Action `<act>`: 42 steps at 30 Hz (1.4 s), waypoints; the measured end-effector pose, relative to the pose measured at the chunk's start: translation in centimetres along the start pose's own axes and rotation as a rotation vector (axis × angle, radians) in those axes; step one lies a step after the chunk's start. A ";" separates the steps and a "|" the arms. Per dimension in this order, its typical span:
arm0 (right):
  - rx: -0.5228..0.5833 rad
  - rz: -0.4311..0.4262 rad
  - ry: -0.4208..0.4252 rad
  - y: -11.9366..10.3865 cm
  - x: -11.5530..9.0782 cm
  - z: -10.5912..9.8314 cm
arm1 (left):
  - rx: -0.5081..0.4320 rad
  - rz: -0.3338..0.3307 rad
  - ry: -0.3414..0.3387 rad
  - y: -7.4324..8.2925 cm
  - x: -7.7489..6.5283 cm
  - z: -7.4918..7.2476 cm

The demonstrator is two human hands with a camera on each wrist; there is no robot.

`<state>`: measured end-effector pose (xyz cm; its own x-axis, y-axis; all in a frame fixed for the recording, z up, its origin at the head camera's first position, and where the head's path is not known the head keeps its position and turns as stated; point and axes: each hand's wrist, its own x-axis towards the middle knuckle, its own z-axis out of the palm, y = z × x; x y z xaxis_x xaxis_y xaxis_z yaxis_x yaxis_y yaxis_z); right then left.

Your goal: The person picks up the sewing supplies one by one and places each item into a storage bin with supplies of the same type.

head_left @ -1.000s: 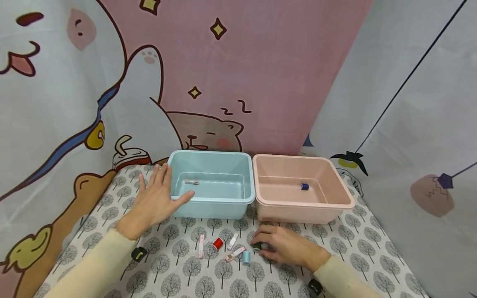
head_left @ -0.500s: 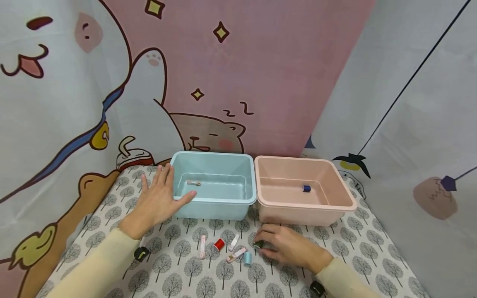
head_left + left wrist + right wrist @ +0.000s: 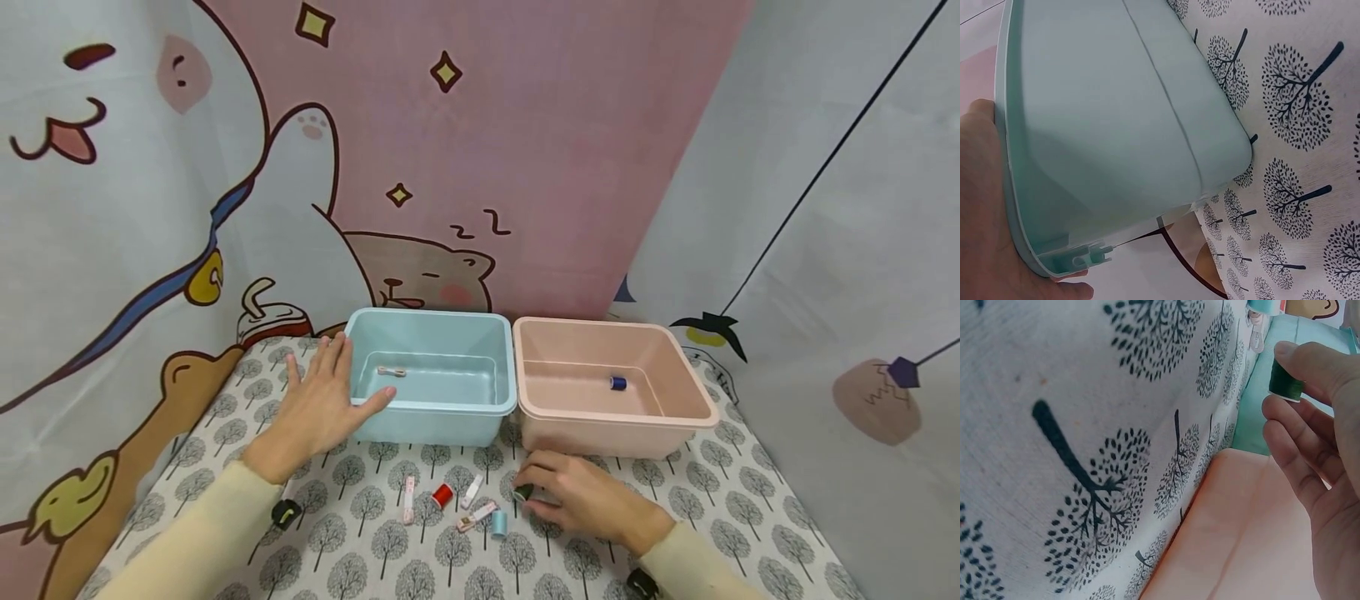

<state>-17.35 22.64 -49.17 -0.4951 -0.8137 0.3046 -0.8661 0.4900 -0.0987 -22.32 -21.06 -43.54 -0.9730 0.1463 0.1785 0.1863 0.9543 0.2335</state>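
My right hand (image 3: 576,498) pinches a dark green spool of thread (image 3: 1285,381) between thumb and fingertips, low over the tablecloth in front of the pink bin (image 3: 617,417). My left hand (image 3: 318,408) lies at the left front corner of the light blue bin (image 3: 438,429), touching its rim with fingers spread and mostly straight. To the left of the right hand lie a red spool (image 3: 442,496), a light blue spool (image 3: 499,523) and small narrow pale pieces, one of them a pink-patterned strip (image 3: 408,500). Their exact kind is too small to tell.
Inside the blue bin is one small narrow pale piece (image 3: 392,372). A dark blue spool (image 3: 618,383) lies in the pink bin. Both bins stand side by side on the tree-print tablecloth (image 3: 390,542), against a cartoon-print curtain (image 3: 555,167).
The view has shifted slightly. My right hand keeps hold of the green spool in nearly the same spot, and the left hand stays at the blue bin's corner.
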 end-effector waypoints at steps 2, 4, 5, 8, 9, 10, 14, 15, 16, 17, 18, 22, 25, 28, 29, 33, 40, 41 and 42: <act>0.002 -0.006 0.016 0.1 0.0 0.0 | -0.002 0.001 0.000 0.0 0.0 0.0; 0.000 -0.013 0.029 0.1 0.0 -0.1 | -0.002 0.000 0.000 0.1 0.0 0.1; 0.002 -0.017 0.036 0.2 0.0 -0.2 | -0.003 -0.001 -0.001 0.1 0.0 0.1; -0.005 -0.027 0.059 0.2 0.0 -0.4 | -0.002 -0.002 -0.002 0.1 0.0 0.1; -0.008 -0.032 0.066 0.3 0.0 -0.6 | 0.000 -0.002 -0.002 0.2 0.0 0.1; -0.011 -0.038 0.076 0.3 0.0 -0.7 | 0.002 -0.002 -0.003 0.2 0.0 0.0; -0.027 -0.053 0.109 0.3 0.2 -1.3 | 0.014 0.000 -0.006 0.3 0.1 0.0; -0.030 -0.055 0.116 0.2 0.2 -1.5 | 0.018 0.000 -0.006 0.3 0.1 0.0; -0.035 -0.056 0.123 0.2 0.2 -1.7 | 0.022 0.000 -0.007 0.3 0.1 0.0; -0.041 -0.057 0.129 0.2 0.2 -1.9 | 0.022 0.002 -0.006 0.4 0.1 0.0; -0.048 -0.056 0.135 0.2 0.2 -2.0 | 0.024 0.002 -0.006 0.4 0.1 0.0; -0.064 -0.064 0.168 0.2 0.3 -2.8 | 0.023 0.003 -0.012 0.4 0.1 -0.1; -0.071 -0.071 0.190 0.2 0.4 -3.3 | 0.027 0.001 -0.022 0.5 0.1 -0.2; -0.083 -0.075 0.197 0.2 0.5 -3.8 | 0.033 -0.006 -0.036 0.7 0.1 -0.4; -0.084 -0.075 0.198 0.2 0.6 -4.0 | 0.034 -0.010 -0.043 0.7 0.1 -0.5; -0.093 -0.085 0.205 0.2 0.8 -4.9 | 0.018 -0.031 -0.065 0.9 0.0 -0.8; -0.085 -0.109 0.212 0.3 1.2 -6.3 | -0.003 -0.035 -0.083 0.3 -0.2 -1.5; -0.082 -0.109 0.210 0.4 1.3 -6.5 | -0.004 -0.034 -0.085 0.1 -0.3 -1.6; -0.080 -0.110 0.209 0.4 1.3 -6.8 | -0.006 -0.032 -0.086 0.0 -0.3 -1.6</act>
<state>-17.91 23.86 -42.39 -0.3661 -0.7850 0.4997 -0.9016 0.4322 0.0186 -21.84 -21.55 -42.03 -0.9865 0.1380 0.0884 0.1557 0.9574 0.2431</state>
